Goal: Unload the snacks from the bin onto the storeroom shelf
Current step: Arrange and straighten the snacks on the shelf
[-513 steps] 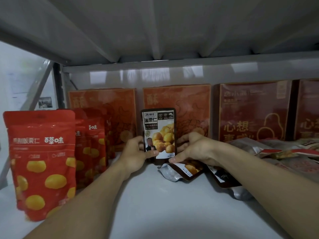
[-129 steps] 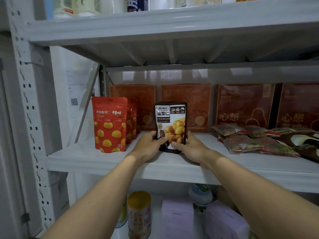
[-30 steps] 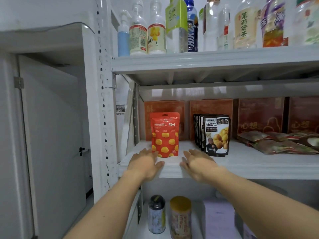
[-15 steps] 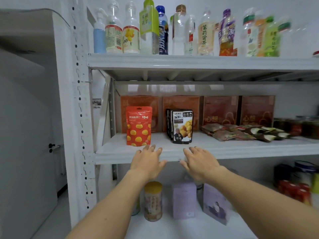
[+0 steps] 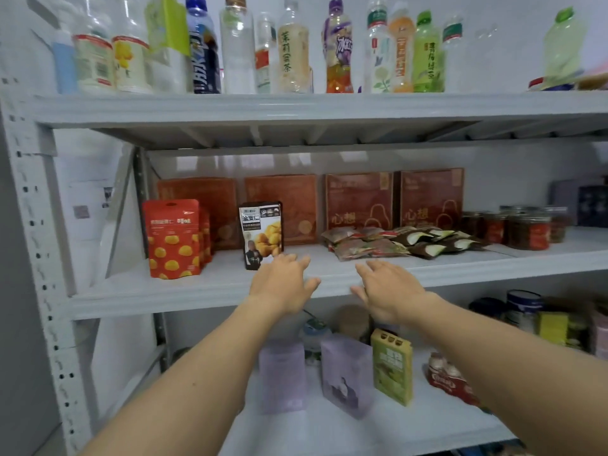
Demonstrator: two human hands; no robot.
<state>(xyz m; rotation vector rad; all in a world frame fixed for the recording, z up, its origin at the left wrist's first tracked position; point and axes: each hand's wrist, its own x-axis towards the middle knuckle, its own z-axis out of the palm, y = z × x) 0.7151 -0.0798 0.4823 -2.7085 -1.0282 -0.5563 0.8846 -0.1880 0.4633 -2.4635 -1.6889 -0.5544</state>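
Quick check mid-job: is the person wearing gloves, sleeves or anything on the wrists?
No gloves: the left hand and right hand are bare. The left forearm and right forearm are bare too, with no sleeve edge in view. No watch, band or ring shows on the wrists or visible fingers.

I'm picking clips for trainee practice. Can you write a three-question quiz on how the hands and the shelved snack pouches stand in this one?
1. True or false: the left hand grips the black chestnut pouch.
2. On the middle shelf, where do the red pouches stand relative to the black chestnut pouch? A) to its left B) to its right C) on top of it
3. Fill in: the right hand, fingers spread, holds ____.
Key: 1 false; 2 A; 3 nothing.
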